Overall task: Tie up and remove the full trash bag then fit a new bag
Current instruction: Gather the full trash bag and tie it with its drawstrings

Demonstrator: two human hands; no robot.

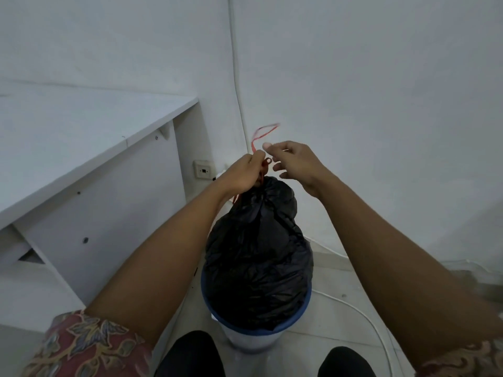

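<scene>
Nearest the viewer, two dark shoes are standing either side of a round bin [217, 321] with a blue rim, which is sitting on a pale tiled floor. A full black trash bag [258, 254] is rising upright out of the bin, its long axis running straight up from the rim to a gathered neck at the top, so the bag is not yet lifted out. Two bare forearms in patterned short sleeves are reaching forward over it. The left hand [241, 174] is gripping the neck of the bag, its fingers closed around the bunched plastic and the red drawstring [262, 133], which is looping up and to the right above that fist. The right hand [294, 164] is hovering just beside the left, at about the same height, with fingers spread apart and holding nothing; the loop is lying just above and to the left of its fingertips, so this looks like the nearer hand to catch it for the knot. Beyond, a white desk is standing at left against white walls, with a socket low down.
</scene>
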